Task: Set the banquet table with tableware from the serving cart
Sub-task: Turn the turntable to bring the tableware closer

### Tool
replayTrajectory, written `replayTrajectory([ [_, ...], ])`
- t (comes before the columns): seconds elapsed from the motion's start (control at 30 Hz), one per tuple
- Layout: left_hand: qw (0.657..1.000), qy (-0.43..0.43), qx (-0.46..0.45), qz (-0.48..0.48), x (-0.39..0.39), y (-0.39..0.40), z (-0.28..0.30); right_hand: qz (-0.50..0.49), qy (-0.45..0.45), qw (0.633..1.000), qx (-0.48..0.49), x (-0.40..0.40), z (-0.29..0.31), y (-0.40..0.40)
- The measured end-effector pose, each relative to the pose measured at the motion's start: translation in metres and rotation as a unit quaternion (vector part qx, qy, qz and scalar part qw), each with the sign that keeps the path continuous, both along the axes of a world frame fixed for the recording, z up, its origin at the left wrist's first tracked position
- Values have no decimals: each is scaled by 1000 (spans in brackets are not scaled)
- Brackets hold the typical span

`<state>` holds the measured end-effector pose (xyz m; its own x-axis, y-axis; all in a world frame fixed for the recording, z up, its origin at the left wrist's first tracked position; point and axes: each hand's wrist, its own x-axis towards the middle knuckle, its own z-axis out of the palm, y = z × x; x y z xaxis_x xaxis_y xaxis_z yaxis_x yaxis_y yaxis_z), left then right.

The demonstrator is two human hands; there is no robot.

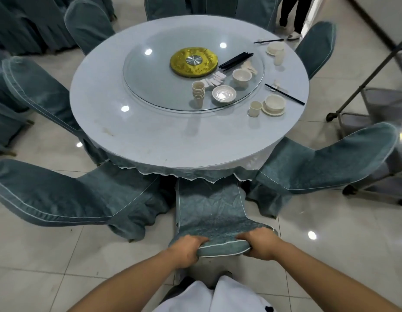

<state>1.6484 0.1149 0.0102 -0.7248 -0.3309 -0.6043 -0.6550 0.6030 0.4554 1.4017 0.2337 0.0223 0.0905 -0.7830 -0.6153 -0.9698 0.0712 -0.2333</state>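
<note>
Both hands, left (pixel 188 247) and right (pixel 261 245), grip the chair (pixel 214 224) back; shoved hard, it could jolt the bench (pixel 150 140).

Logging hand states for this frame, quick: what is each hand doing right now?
Left hand: closed, gripping the top edge of the chair back.
Right hand: closed, gripping the same chair back's top edge.

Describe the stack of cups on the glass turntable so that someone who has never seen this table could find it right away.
Start at the round glass turntable in the middle of the banquet table, with its gold disc at the centre. On the near side of the disc, left of a white saucer, stands the stack of cups. It is the only nested tower of cups; the other cups stand singly on the tablecloth by bowls.
</note>
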Motion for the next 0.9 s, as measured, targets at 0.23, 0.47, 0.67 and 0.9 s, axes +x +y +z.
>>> replayTrajectory([
  [0.23, 997, -17, 76, -23, 4, -18, 11, -65, -140, 984, 84, 19, 13, -19],
  [0.47, 991, -49, 121, 22, 27, -84, 24, -185, -186, 962, 75, 65, 11, -78],
  [0.67, 989, 8, 84, 121, 87, -178, 12, -249, -138, 957, 51, 126, -8, -156],
  [0.9, 983, 23, 39, 176, 167, -306, 16, -364, -102, 926, 0, 202, -3, -280],
])
